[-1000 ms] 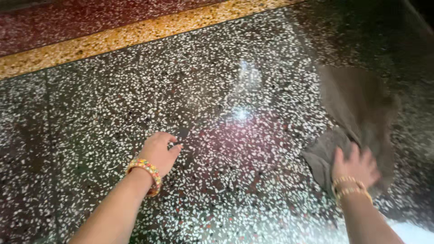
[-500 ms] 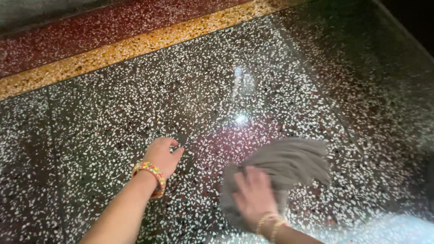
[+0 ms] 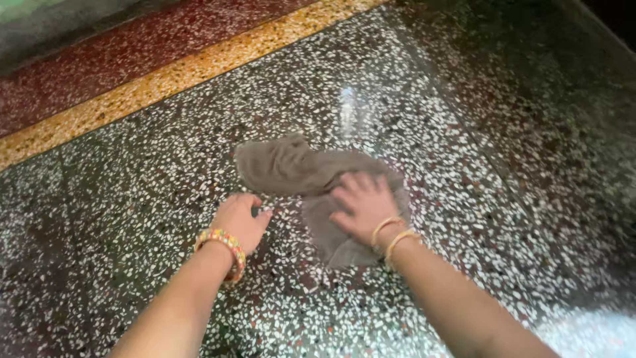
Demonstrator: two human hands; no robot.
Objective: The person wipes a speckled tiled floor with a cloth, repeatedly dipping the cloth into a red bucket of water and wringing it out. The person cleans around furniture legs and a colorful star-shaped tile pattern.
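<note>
Terrazzo floor [image 3: 464, 132], dark with white chips, bears both hands. Right hand [image 3: 361, 205] presses flat, fingers spread, on a grey cloth [image 3: 285, 166] trailing away leftward. Left hand [image 3: 238, 220] rests loosely curled just beside it. Beyond, a yellow band [image 3: 165, 76] borders red flooring [image 3: 99, 53]; open floor lies rightward.

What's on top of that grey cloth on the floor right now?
The right hand lies flat on the grey cloth, palm down. The speckled floor directly beneath the cloth is covered, so it cannot be seen.
</note>
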